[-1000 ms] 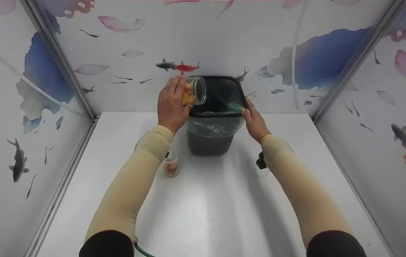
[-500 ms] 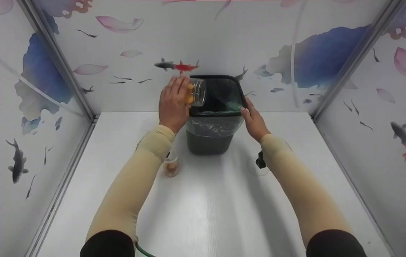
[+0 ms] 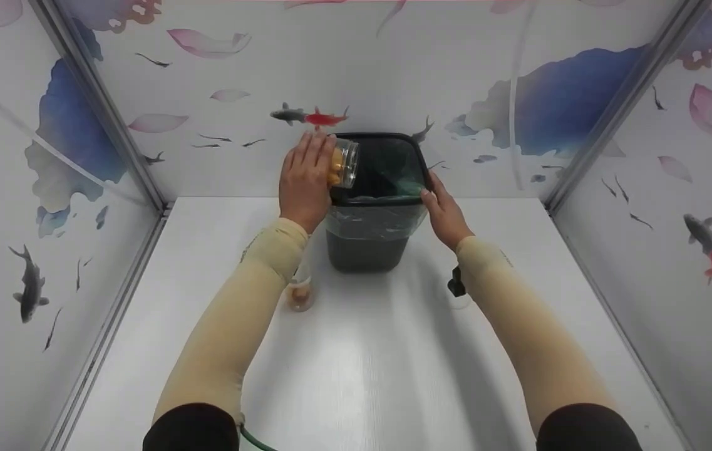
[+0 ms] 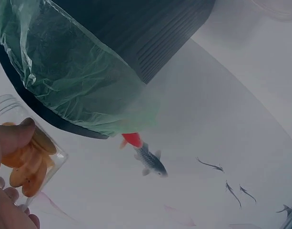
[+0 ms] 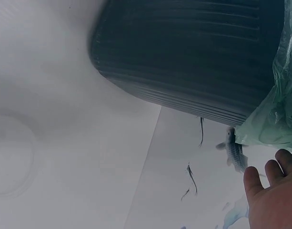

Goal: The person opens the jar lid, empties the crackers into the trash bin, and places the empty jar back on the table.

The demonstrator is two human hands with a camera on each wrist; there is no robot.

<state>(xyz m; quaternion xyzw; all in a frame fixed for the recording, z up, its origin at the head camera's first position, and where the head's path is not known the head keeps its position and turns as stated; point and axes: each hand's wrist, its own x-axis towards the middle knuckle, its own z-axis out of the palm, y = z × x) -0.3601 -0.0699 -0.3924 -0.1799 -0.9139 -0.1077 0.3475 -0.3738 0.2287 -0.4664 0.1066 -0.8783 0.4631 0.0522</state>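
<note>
In the head view my left hand [image 3: 307, 185] grips a clear jar [image 3: 348, 164] lying on its side, mouth facing right over the left rim of a dark trash bin [image 3: 368, 254]. Orange-yellow pieces [image 4: 34, 167] are inside the jar, with the thumb lying across its wall in the left wrist view. A thin green plastic bag [image 4: 84, 86] lines the bin and folds over its rim. At the bin's right front corner, my right hand [image 3: 446, 210] holds the rim, thumb on top and fingers along the outer side. Its fingertips are beside the bag in the right wrist view.
A small clear container [image 3: 300, 295] with brownish contents stands on the white table [image 3: 362, 363], partly behind the left forearm. A clear round object [image 5: 12, 152] lies near the right forearm. White printed walls [image 3: 356, 69] enclose the table on three sides.
My left hand has shifted slightly right and turned the jar a little, its mouth angling more downward. The right hand keeps its place on the bin rim.
</note>
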